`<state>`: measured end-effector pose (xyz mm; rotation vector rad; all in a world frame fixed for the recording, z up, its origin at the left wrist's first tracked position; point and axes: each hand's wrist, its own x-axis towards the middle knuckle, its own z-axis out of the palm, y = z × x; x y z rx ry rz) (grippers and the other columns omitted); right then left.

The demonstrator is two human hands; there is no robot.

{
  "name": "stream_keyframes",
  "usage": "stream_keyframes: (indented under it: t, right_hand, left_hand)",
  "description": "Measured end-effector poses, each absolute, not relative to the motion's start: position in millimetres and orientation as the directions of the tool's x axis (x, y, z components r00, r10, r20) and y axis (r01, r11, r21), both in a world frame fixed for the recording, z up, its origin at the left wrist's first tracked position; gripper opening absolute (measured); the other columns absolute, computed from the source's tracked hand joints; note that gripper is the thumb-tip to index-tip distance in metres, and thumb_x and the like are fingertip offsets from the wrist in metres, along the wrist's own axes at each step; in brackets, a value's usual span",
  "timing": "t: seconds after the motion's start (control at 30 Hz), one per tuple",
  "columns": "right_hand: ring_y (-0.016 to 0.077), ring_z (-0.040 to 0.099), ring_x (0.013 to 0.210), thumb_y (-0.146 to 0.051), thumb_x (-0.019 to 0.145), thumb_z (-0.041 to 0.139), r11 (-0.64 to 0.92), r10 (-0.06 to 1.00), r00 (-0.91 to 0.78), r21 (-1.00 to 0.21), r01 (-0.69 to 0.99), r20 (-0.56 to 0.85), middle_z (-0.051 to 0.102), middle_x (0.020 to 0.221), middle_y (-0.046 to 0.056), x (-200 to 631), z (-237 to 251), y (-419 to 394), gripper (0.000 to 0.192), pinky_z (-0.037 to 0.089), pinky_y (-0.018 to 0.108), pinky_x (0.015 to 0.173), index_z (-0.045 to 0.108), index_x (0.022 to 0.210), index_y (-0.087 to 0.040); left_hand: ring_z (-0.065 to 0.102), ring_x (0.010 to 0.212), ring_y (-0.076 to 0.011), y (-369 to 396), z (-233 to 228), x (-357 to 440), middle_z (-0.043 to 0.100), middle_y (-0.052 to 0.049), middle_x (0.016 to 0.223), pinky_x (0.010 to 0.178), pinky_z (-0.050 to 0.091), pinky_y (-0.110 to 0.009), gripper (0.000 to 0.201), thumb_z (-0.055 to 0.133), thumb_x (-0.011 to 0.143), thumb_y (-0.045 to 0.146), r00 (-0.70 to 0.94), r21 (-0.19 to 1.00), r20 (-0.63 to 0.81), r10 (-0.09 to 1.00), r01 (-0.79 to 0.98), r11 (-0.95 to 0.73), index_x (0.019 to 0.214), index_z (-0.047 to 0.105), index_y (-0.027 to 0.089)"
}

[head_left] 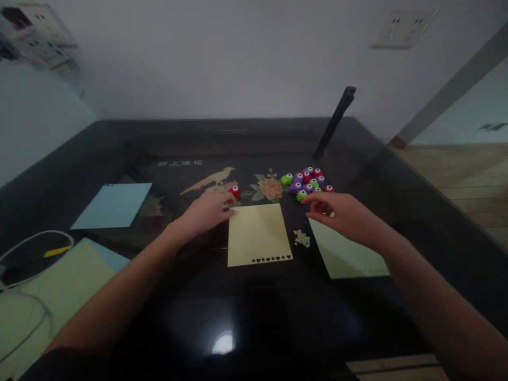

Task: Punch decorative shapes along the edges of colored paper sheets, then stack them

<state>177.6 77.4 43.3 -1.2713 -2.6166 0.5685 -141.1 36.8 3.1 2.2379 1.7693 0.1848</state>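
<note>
A pale yellow sheet of paper (257, 233) lies on the dark table, a row of heart and star cut-outs along its near edge. My left hand (208, 209) rests at its far left corner, thumb and forefinger apart; a red craft punch (235, 191) sits just beyond the fingertips. My right hand (337, 211) hovers by a cluster of small red, purple and green craft punches (307, 178), thumb and forefinger spread with nothing seen between them. Beneath that hand is a pale green sheet (345, 254), partly covered. Tiny paper cut-outs (302, 238) lie between the two sheets.
A blue sheet (115, 205) lies at the left, with more yellow and blue sheets (59, 296) nearer me under a white cable (24, 286). A black stick-like object (335, 121) stands tilted at the back right. Wall sockets (404, 29) are above the table.
</note>
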Motion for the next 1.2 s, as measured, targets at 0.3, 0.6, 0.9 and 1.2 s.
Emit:
stream_keyframes:
  t: [0.3,0.6,0.9,1.2]
  right_hand:
    - [0.0327,0.056,0.107,-0.025,0.073,0.072,0.711,0.673,-0.739,-0.24,0.661,-0.04,0.061,0.115,0.016,108,-10,113,0.042,0.046,0.046,0.09,0.063,0.112,-0.012]
    - [0.0285,0.056,0.103,-0.022,0.074,0.07,0.7,0.671,-0.74,-0.294,0.651,-0.042,0.062,0.105,0.012,111,-16,109,0.035,0.046,0.042,0.088,0.061,0.107,-0.013]
    - [0.0258,0.057,0.095,-0.016,0.07,0.069,0.63,0.695,-0.716,-0.42,0.654,-0.072,0.06,0.101,0.011,112,-8,107,0.029,0.044,0.037,0.08,0.055,0.095,-0.015]
    - [0.0172,0.062,0.071,-0.031,0.078,0.063,0.277,0.627,-0.754,-0.848,0.453,-0.197,0.065,0.077,0.003,122,20,108,0.015,0.047,0.03,0.064,0.056,0.085,-0.019]
  left_hand:
    - [0.054,0.109,-0.0302,34,-13,-139,0.059,-0.015,0.115,0.091,0.044,-0.041,0.041,0.065,0.08,0.04,0.236,0.255,-0.029,0.971,0.941,-0.221,0.109,0.057,0.012]
    - [0.054,0.103,-0.0264,38,-20,-136,0.058,-0.011,0.106,0.087,0.044,-0.037,0.035,0.068,0.076,0.03,0.266,0.413,-0.06,0.962,0.884,-0.219,0.104,0.054,0.013]
    - [0.057,0.084,-0.0196,35,-7,-136,0.058,-0.005,0.09,0.075,0.045,-0.031,0.013,0.059,0.08,0.029,0.312,0.53,-0.087,0.946,0.819,-0.221,0.083,0.056,0.017]
    - [0.053,0.051,-0.0101,29,34,-150,0.058,0.003,0.063,0.05,0.039,-0.021,0.027,0.059,0.082,0.041,0.464,0.876,-0.358,0.81,0.467,0.119,0.093,0.056,0.017]
